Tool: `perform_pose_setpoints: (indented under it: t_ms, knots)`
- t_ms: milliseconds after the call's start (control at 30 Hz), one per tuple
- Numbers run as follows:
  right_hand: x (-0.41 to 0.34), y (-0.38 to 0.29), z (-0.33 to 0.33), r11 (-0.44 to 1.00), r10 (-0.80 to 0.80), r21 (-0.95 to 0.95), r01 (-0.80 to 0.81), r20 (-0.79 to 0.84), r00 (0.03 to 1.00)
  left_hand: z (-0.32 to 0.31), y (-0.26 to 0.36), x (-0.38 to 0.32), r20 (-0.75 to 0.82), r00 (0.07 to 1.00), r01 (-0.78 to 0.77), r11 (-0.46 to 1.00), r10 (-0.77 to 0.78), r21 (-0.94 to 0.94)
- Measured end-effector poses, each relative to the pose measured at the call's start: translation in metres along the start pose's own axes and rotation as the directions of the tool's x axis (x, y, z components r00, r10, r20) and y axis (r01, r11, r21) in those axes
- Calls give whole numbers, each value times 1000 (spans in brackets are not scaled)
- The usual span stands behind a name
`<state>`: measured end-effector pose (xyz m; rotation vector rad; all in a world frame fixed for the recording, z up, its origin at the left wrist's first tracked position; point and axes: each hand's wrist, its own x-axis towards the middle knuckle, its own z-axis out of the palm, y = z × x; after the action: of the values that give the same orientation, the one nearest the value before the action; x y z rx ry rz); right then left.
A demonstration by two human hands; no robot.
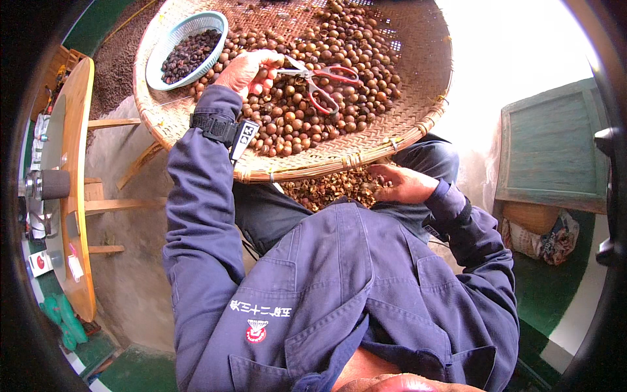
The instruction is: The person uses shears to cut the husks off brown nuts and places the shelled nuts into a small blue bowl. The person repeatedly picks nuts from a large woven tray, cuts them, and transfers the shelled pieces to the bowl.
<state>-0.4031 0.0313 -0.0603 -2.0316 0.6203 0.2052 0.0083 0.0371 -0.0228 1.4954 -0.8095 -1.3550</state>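
Note:
My left hand (pixel 251 72) is over a heap of round brown nuts (pixel 289 122) in a wide woven bamboo tray (pixel 421 73). Its thumb and fingers are drawn together at the blade tips of red-handled scissors (pixel 308 73). The scissors' blades and handles are spread; whether the fingers grip a blade or a nut is unclear. Below the tray's near rim, my right hand (pixel 404 183) reaches into broken shells (pixel 333 188) between my legs. Small dark brown pieces (pixel 384 182) show between its thumb and fingers, but I cannot tell if it grips them.
A light blue plastic basket (pixel 215 54) of dark kernels (pixel 191 56) stands in the tray's left side. To the left is a wooden table (pixel 84 196) bearing a dark cup (pixel 55 184). A green wooden panel (pixel 553 147) stands at right, with plastic bags (pixel 558 240) below it.

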Motion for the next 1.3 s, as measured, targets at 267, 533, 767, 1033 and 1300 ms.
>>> perform_pose_setpoints:
  t_ms: [267,533,767,1033,1300]
  knots:
    - [-2,-94,-83,996,-89,9,93,375,923,4,-13,5,44,980,89,632,-192,770]
    - [115,-128,-127,977,-149,-125,172,175,973,12,-21,8,181,957,11,655,-225,756]
    - [219,-78,-114,821,-130,-559,117,17,991,11,-30,13,-15,916,250,542,-401,802]
    - [228,-44,-82,608,-200,-792,56,-85,976,10,-36,18,-72,978,148,412,-193,899]
    - [235,-43,-86,701,-114,-712,30,-71,991,10,-37,19,-70,991,120,514,-115,849]
